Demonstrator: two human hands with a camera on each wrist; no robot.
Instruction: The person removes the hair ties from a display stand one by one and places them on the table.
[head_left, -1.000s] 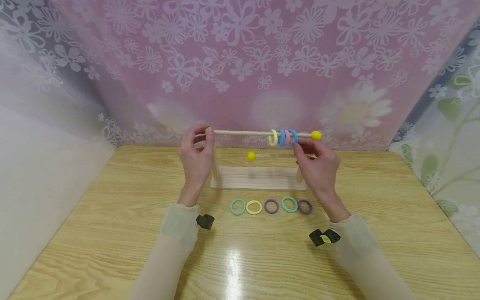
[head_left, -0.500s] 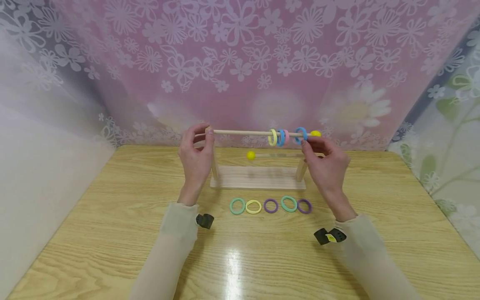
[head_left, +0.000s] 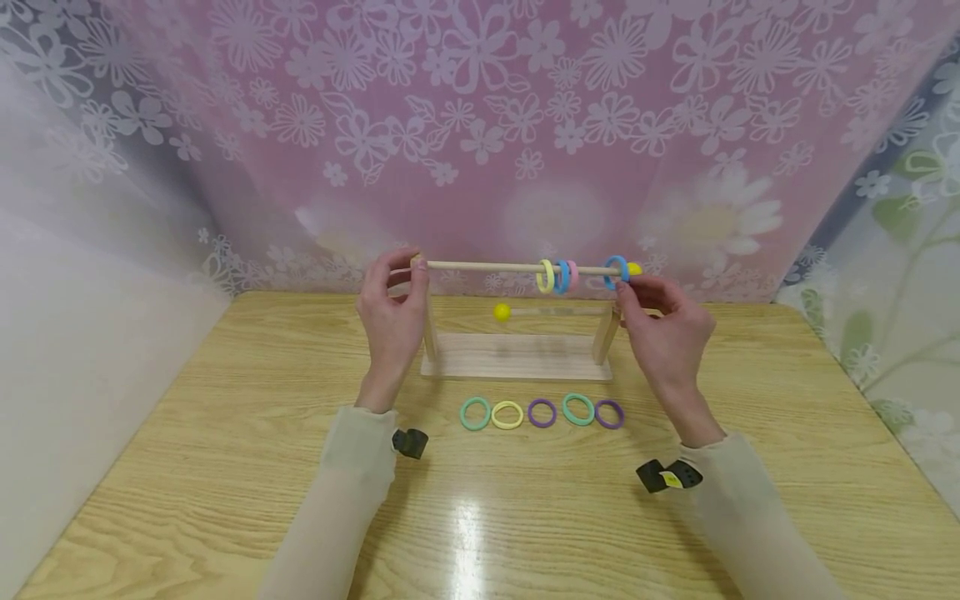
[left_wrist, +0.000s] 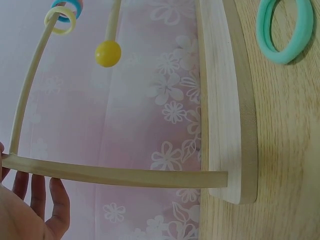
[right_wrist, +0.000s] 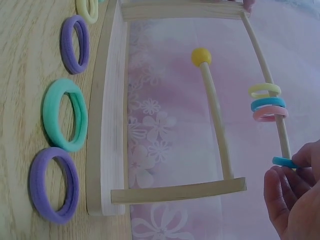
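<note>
My left hand [head_left: 393, 300] grips the top of the left post of a wooden rack [head_left: 517, 368], where the upper rod [head_left: 480, 267] joins it. Close to the yellow ball [head_left: 636, 269] at that rod's right end, my right hand [head_left: 669, 327] pinches a blue hair tie [right_wrist: 281, 161] between thumb and fingers; the rod runs through it. Further left on the rod hang a yellow hair tie [right_wrist: 265, 86], another blue hair tie [right_wrist: 267, 103] and a pink hair tie [right_wrist: 270, 112], bunched together. Below, a shorter rod [right_wrist: 215, 115] reaches left from the right post, tipped with a yellow ball [right_wrist: 201, 57].
In front of the rack, several hair ties lie in a row on the wooden table [head_left: 300, 500]: green [head_left: 462, 414], yellow [head_left: 507, 427], purple [head_left: 542, 426], green [head_left: 581, 423] and purple [head_left: 609, 427]. A pink flowered curtain [head_left: 480, 183] hangs behind.
My right hand has slid the blue hair tie rightward along the upper rod, away from the other three, up to the yellow ball. The left hand has stayed on the post.
</note>
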